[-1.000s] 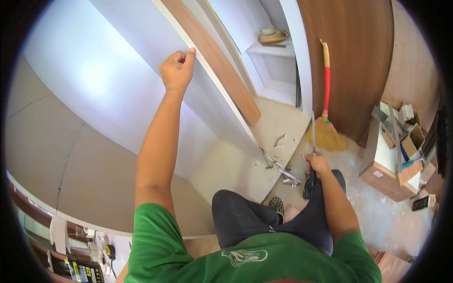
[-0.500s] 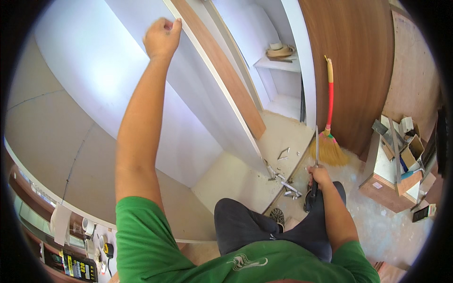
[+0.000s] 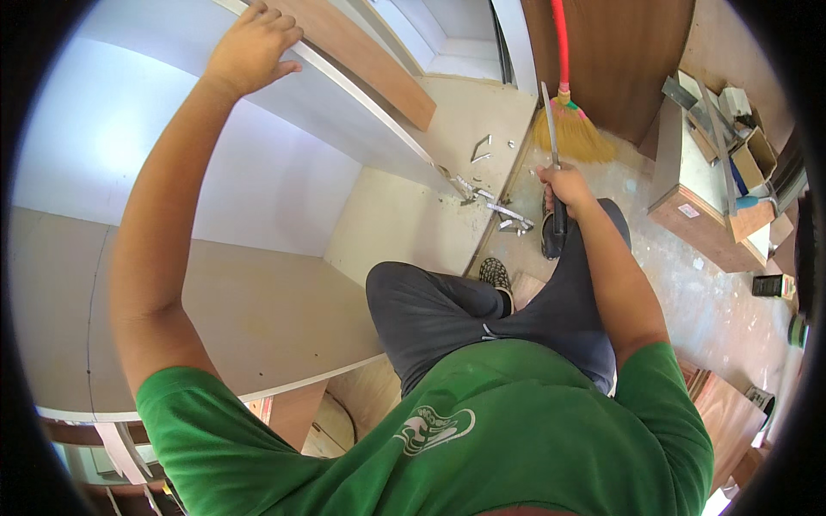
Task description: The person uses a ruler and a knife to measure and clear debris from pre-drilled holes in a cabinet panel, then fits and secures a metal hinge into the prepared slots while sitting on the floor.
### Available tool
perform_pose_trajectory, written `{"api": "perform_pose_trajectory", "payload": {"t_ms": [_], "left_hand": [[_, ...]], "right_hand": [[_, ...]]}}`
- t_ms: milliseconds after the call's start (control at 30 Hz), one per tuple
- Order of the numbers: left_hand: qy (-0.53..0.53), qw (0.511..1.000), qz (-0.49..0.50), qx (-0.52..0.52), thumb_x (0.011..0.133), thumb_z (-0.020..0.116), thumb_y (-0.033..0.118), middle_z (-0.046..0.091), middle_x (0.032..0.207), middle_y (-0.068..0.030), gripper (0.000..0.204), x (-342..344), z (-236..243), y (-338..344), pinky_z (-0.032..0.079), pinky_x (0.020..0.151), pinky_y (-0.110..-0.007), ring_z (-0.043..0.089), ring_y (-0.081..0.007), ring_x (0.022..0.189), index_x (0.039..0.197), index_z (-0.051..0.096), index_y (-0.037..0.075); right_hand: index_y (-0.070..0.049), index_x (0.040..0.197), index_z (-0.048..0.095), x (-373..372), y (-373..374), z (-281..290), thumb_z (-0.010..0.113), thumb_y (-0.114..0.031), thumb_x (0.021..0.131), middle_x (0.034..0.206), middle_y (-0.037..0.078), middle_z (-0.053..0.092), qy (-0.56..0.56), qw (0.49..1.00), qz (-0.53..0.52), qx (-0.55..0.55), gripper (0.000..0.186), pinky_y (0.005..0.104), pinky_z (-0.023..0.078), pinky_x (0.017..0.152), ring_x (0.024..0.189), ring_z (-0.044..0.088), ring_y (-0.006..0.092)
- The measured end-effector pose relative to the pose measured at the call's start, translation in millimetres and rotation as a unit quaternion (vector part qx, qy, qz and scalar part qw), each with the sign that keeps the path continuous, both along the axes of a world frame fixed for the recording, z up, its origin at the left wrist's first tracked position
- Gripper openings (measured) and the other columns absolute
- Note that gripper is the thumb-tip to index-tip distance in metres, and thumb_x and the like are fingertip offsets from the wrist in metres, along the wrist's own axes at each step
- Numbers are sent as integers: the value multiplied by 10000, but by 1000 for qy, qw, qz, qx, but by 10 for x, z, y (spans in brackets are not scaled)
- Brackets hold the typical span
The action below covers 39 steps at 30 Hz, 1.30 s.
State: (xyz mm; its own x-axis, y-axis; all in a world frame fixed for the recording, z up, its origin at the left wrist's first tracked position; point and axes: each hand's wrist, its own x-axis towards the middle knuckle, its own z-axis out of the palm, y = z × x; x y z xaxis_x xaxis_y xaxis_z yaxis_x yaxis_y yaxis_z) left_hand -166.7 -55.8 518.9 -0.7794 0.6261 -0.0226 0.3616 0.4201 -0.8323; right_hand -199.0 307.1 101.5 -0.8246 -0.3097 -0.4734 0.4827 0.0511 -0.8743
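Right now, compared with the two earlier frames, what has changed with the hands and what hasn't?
The left hand sits farther toward the picture's upper left, though the whole view has shifted too; its fingers, curled before, have opened out at the edge of the white panel. Nothing was visibly picked up or set down. The right hand still grips the black-handled metal tool; the scraps and broom stay put.

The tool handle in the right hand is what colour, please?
The tool handle is black, clearest in the head view.
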Motion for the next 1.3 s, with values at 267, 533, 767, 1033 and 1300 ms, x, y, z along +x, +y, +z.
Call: {"api": "perform_pose_trajectory", "payload": {"t_ms": [267,533,767,1033,1300], "left_hand": [[-98,988,111,-37,794,748,331,642,950,-5,239,-153,-619,174,387,964,-349,574,-193,1027,899,696,122],[-147,983,106,-28,784,756,322,649,908,-18,215,-235,-1098,134,398,933,-356,580,-203,999,857,702,127],[-219,961,168,-34,802,745,338,683,988,-41,245,-340,-1673,198,401,964,-375,583,-209,1081,902,724,115],[-217,957,178,-67,838,624,162,698,1000,-49,148,-380,-2760,204,409,937,-386,617,-216,1040,921,741,126],[-222,961,163,-40,864,577,147,698,966,-36,173,-400,-3543,194,398,922,-383,621,-208,1003,900,746,148]], "right_hand": [[-67,823,534,19,62,23,676,-291,906,603,44,520,-14,1000,5,2,278,346,447,478,492,502,176],[11,933,546,25,-6,74,682,-261,907,621,79,525,-18,1000,12,14,306,363,440,465,495,499,184],[12,925,548,22,-34,42,688,-264,908,599,74,518,-7,1000,5,15,311,361,435,454,476,484,177],[16,910,555,16,-59,26,686,-272,910,599,80,528,-2,1000,9,22,316,357,428,450,477,498,182],[18,914,562,18,-93,83,676,-269,913,610,77,536,3,999,29,28,308,357,434,453,469,503,182]]}}
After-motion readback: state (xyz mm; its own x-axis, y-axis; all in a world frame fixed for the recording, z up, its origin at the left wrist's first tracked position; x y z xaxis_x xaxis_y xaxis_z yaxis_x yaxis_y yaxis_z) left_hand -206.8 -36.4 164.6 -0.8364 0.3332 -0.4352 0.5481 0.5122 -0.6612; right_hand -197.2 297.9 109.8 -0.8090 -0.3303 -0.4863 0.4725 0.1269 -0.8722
